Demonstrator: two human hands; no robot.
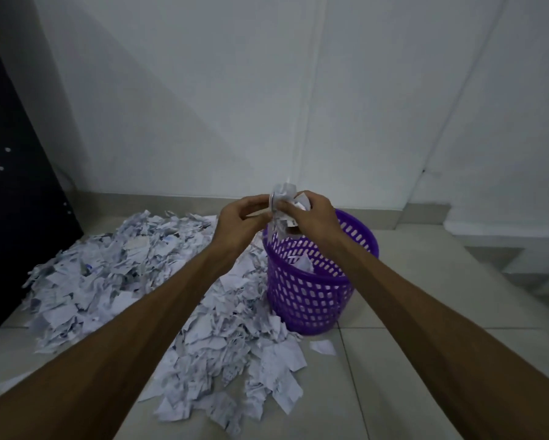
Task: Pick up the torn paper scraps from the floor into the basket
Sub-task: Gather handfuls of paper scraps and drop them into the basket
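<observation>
A purple plastic basket (311,300) with a perforated wall stands on the tiled floor, right of a wide heap of torn white paper scraps (133,274). A few scraps lie inside the basket. Both my arms reach forward over the heap. My left hand (240,222) and my right hand (314,219) together grip a crumpled bunch of scraps (284,198) just above the basket's far left rim. Bits of paper hang from the bunch toward the basket's mouth.
A white wall with a grey skirting runs behind the basket. A dark cabinet side (16,198) stands at the left, touching the heap. One stray scrap (322,347) lies in front of the basket. Bare tiles stretch to the right.
</observation>
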